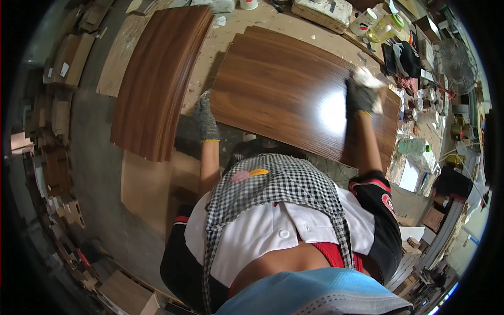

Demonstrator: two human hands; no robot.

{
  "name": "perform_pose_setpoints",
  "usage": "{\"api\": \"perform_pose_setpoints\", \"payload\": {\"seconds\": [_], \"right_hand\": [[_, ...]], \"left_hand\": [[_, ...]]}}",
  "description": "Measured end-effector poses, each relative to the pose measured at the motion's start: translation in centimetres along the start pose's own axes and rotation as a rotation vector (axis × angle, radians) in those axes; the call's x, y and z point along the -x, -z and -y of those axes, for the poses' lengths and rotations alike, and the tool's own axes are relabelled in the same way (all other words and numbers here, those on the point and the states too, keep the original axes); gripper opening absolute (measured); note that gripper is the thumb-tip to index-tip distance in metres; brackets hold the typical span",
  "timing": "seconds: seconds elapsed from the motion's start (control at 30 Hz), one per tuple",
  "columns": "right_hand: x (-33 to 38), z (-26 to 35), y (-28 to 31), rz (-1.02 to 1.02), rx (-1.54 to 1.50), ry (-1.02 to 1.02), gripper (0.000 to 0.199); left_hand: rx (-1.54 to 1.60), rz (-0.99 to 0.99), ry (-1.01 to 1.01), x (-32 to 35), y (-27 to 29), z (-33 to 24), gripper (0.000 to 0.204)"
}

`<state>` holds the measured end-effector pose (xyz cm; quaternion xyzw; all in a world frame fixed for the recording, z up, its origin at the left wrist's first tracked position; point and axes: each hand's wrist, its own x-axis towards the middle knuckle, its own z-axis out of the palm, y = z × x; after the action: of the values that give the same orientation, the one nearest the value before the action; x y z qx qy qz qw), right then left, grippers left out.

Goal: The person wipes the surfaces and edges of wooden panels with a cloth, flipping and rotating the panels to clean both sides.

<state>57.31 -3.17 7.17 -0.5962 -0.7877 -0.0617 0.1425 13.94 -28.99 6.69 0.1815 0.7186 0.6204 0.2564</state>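
Note:
In front of me lies a glossy brown wood-grain board [278,92], on top of at least one similar board whose edge shows at the back. My left hand [206,119], in a grey knit glove, is closed at the board's left edge; its fingertips are partly hidden. Toward the right end, my right hand [359,100], in a dark glove, grips a bunched white cloth [368,80] against the board's top. The cloth is slightly blurred. Bright light reflects off the surface beside this hand.
A stack of brown boards [157,73] stands left of the worktable [252,17]. At the far right are a yellowish jug with a green lid [386,27], a white cup [363,22] and a fan [454,65]. A clear bottle [412,146] lies beyond the board's right end.

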Motion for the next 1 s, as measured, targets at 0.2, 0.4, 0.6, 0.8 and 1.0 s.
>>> {"api": "perform_pose_setpoints", "payload": {"seconds": [0.2, 0.4, 0.6, 0.8, 1.0], "right_hand": [[-5.6, 30.1, -4.1, 0.195, -0.061, 0.169, 0.069], [7.8, 43.6, -4.9, 0.38, -0.688, 1.213, 0.02], [4.5, 27.1, 5.0, 0.411, -1.032, 0.494, 0.039], [1.7, 19.2, 0.7, -0.103, 0.066, 0.209, 0.063], [9.2, 34.0, 1.5, 0.326, -0.485, 0.843, 0.05]], "left_hand": [[-0.167, 0.009, -0.095, -0.6, 1.4, 1.5, 0.048], [-0.778, -0.499, -0.773, 1.2, 4.6, -3.9, 0.047], [-0.972, -0.259, -0.395, 3.9, 9.8, -6.2, 0.039], [-0.744, -0.013, -0.262, 4.8, 10.7, -1.1, 0.038], [-0.202, -0.047, -0.185, -0.4, 14.6, -2.3, 0.038]]}}
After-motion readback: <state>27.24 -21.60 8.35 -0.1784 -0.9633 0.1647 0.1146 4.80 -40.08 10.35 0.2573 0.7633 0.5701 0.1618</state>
